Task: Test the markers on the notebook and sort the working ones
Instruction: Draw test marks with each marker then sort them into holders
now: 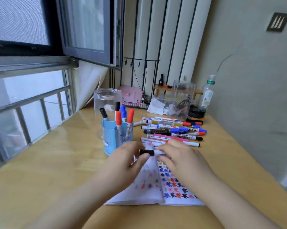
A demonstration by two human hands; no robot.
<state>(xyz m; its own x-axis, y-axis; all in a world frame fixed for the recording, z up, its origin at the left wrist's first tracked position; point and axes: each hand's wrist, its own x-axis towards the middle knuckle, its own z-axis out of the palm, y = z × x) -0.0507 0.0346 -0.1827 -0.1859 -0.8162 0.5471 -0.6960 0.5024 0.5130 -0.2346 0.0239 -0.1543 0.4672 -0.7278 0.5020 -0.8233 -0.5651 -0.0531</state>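
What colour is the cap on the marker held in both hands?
Black: the cap on the white-barrelled marker shows best in the head view.

Marker (153, 153) barrel hidden under hands; notebook (149, 192) left page blurred.

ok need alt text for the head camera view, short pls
Two hands hold a black-capped marker over an open notebook covered in coloured test marks, left hand on the cap, right hand on the barrel. Behind lie a pile of markers and a blue holder with more.

Pen holder (113, 138) blocks left; marker pile (172, 131) ahead; bare desk (230, 154) right.
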